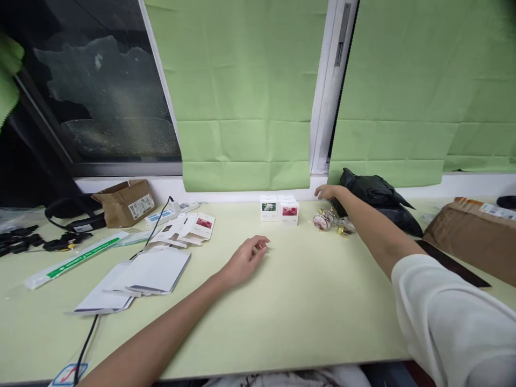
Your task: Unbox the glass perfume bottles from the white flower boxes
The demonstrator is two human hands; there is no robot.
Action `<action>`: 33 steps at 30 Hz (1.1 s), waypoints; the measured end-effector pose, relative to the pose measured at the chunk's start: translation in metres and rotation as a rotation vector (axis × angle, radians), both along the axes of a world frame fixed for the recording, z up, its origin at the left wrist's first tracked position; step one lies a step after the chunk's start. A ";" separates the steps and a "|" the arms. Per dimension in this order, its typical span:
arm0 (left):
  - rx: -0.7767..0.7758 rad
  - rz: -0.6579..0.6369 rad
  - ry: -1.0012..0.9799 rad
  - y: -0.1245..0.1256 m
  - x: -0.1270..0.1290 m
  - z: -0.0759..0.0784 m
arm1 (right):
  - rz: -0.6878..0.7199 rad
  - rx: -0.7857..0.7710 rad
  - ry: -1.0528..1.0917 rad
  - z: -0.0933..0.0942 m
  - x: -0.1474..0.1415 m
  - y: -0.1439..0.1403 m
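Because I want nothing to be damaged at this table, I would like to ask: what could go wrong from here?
The right hand is stretched out just beyond the glassy items; drawn back low, it might knock them together.
The cable seems to run under the flat white stack, close by the left forearm near the table edge; a snag could drag the stack.

Bench point(306, 301): smooth, low sheen. White boxes point(288, 213): smooth matt card. Clear pieces point(321, 222): shiny, like glass or plastic, gold metallic bits. Black bag point(374, 189): glossy, crinkled plastic. Small brown carton point(121, 207): matt cardboard. Green curtains point(250, 97): creased matt cloth.
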State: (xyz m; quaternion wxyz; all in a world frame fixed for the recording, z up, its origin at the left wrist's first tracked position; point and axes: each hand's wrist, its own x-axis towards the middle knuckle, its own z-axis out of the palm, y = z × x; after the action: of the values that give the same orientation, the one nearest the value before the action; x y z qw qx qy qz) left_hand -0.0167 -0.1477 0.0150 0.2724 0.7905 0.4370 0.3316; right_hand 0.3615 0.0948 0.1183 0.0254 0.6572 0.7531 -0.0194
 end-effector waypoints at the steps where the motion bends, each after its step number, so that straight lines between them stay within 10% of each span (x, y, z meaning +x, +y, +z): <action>1: -0.003 0.001 0.001 0.001 -0.001 0.000 | -0.007 -0.056 0.001 -0.005 0.006 0.003; 9: 0.005 -0.008 -0.007 -0.001 0.001 -0.001 | -0.016 -0.163 -0.024 -0.046 -0.003 0.000; 20: 0.035 -0.023 0.019 0.000 -0.001 -0.004 | 0.104 0.325 0.187 0.017 0.006 -0.057; 26: 0.059 -0.021 0.045 0.003 -0.002 -0.007 | 0.485 0.458 0.056 -0.022 -0.017 -0.131; 33: 0.057 -0.031 0.069 0.004 -0.003 -0.008 | 0.572 0.482 -0.227 -0.057 -0.030 -0.142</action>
State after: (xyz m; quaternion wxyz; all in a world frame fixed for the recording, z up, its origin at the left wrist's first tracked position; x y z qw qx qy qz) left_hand -0.0202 -0.1436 0.0072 0.2398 0.8155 0.4242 0.3124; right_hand 0.3313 -0.0468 0.0616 -0.0421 0.4059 0.8812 0.2387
